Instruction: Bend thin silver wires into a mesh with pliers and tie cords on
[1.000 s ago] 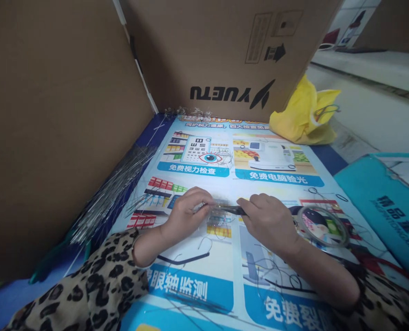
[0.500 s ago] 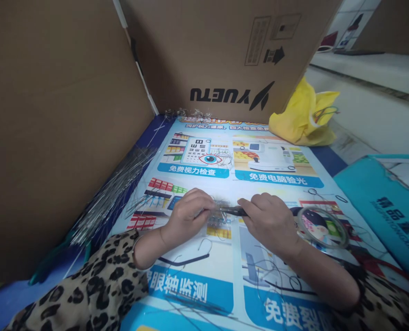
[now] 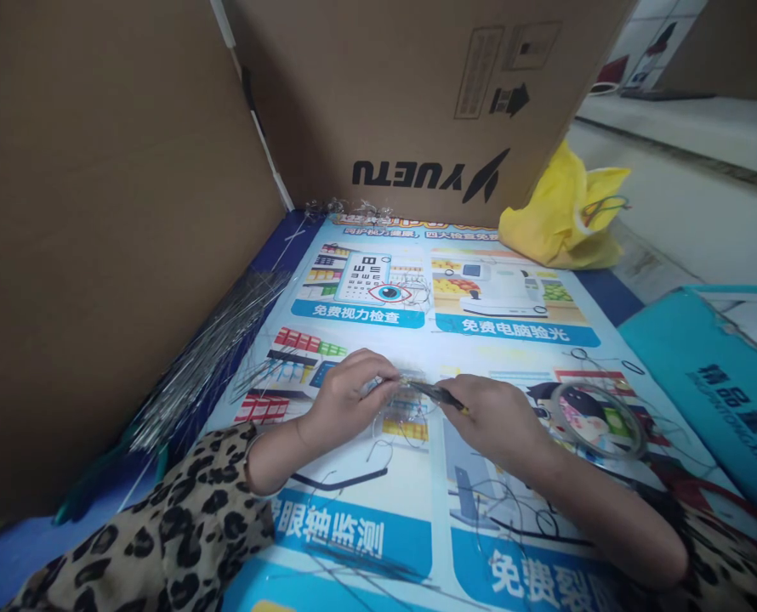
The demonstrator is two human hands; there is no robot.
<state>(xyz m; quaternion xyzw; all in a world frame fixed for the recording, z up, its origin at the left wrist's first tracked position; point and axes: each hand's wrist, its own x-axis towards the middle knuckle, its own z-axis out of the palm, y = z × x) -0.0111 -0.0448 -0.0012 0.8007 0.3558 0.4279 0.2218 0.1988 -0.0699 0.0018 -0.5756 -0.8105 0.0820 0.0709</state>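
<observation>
a leopard-print sleeve (image 3: 180, 527) lies nearest on the poster (image 3: 410, 497) that covers the worktop (image 3: 599, 289), with loose dark wires (image 3: 346, 480) beside it. just beyond, the left hand (image 3: 346, 395) pinches a small wire piece (image 3: 406, 381) between thumb and fingertips, low over the poster's middle. the right hand (image 3: 499, 416) is curled closed around a slim dark tool (image 3: 441, 394) whose tip meets that piece. a tape roll (image 3: 639, 433) lies flat near the right wrist. farther left lies a bundle of thin metal wires (image 3: 206, 357). at the back, a yellow bag (image 3: 557, 212) sits beside a cardboard box (image 3: 404, 102).
</observation>
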